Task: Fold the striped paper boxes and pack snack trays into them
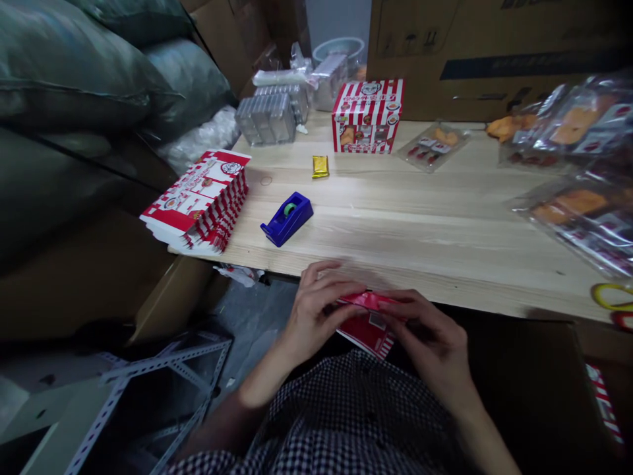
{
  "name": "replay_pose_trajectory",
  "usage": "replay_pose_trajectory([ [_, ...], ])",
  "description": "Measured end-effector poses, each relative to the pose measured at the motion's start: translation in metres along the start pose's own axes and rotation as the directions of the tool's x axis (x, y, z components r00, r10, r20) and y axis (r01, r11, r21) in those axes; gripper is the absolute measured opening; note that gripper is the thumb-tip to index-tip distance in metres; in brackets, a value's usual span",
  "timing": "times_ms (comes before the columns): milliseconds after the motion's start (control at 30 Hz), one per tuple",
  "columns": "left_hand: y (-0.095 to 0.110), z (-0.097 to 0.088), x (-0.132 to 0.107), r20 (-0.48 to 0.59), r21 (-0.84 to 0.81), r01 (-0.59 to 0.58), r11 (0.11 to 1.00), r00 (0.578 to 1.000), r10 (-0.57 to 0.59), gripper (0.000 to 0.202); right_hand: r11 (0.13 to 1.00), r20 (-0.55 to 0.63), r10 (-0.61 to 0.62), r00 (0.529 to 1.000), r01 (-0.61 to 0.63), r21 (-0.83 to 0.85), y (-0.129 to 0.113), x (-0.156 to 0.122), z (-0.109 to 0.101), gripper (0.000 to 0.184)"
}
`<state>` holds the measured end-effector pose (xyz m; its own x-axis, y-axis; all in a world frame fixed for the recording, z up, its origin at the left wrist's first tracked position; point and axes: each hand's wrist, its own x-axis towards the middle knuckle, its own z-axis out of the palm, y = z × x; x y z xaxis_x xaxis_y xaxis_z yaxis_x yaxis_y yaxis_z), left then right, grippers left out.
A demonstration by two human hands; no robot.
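Observation:
My left hand (316,310) and my right hand (428,336) both grip a flat red-and-white striped carton (368,326), held just below the near edge of the wooden table (420,231), over my checked garment. Fingers of both hands curl round the carton's top edge. A stack of the same flat striped cartons (200,201) lies at the table's left corner. One assembled striped box (368,115) stands at the back of the table.
A blue tape dispenser (287,218) and a small gold packet (320,166) lie on the table. Clear bags of toy food (578,165) fill the right side. Clear plastic trays (270,115) stand at back left. Scissors' handles (616,303) show at right. A metal rack (153,389) sits on the floor.

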<state>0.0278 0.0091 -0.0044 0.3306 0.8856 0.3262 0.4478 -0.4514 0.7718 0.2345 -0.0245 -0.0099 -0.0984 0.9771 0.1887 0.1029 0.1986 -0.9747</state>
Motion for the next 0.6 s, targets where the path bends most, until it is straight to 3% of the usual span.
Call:
replay_pose_trajectory([
  [100,-0.010,-0.004,0.017,-0.017,-0.130,0.082,0.988,0.996,-0.085,0.032,0.996,-0.088,0.074,0.993,-0.069,0.061,0.006,0.013,-0.008,0.014],
  [200,-0.024,-0.005,0.021,-0.062,-0.251,0.241,0.938,0.963,-0.264,0.060,0.950,-0.324,0.237,0.916,-0.148,0.276,0.022,0.023,-0.023,0.011],
  [233,-0.028,-0.006,0.020,-0.014,-0.313,0.295,0.903,0.949,-0.315,0.065,0.921,-0.387,0.293,0.875,-0.149,0.359,0.028,0.025,-0.029,0.013],
  [300,-0.036,-0.005,0.016,0.160,-0.427,0.397,0.812,0.917,-0.364,0.058,0.872,-0.469,0.370,0.802,-0.126,0.472,0.041,0.028,-0.037,0.019],
  [400,-0.046,-0.003,0.017,0.310,-0.471,0.489,0.734,0.871,-0.381,0.043,0.846,-0.515,0.427,0.744,-0.127,0.518,0.059,0.029,-0.037,0.023],
  [500,-0.059,-0.004,0.039,0.286,-0.389,0.491,0.779,0.869,-0.404,0.046,0.837,-0.442,0.454,0.774,-0.199,0.510,0.067,0.031,-0.036,0.033],
  [600,-0.077,-0.009,0.078,0.268,-0.223,0.411,0.884,0.898,-0.350,0.046,0.908,-0.436,0.362,0.824,-0.206,0.366,0.054,0.033,-0.053,0.049],
])
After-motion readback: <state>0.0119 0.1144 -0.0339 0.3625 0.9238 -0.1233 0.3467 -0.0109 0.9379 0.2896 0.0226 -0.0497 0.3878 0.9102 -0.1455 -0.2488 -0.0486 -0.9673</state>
